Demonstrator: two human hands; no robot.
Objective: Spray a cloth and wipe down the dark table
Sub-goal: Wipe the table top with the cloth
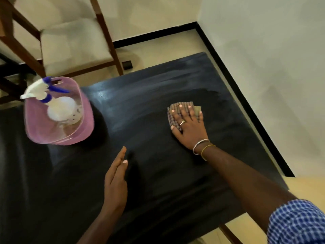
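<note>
Big dark table (158, 173) fills most of the shot. Pink tub (84, 118) sits at its left with the spray bottle (61, 110) inside. Right hand (190, 127) lies flat, fingers spread, pressing the checked cloth (173, 118) onto the tabletop. Left hand (116, 182) is loose and empty.

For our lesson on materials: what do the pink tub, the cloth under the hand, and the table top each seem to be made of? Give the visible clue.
Pink tub: likely thin plastic; it is translucent, showing the spray bottle inside.
Cloth: woven fabric, judging by its checked pattern, pressed flat under the right hand.
Table top: dark, smooth, matte with hazy streaks; painted wood or laminate, unclear.
</note>
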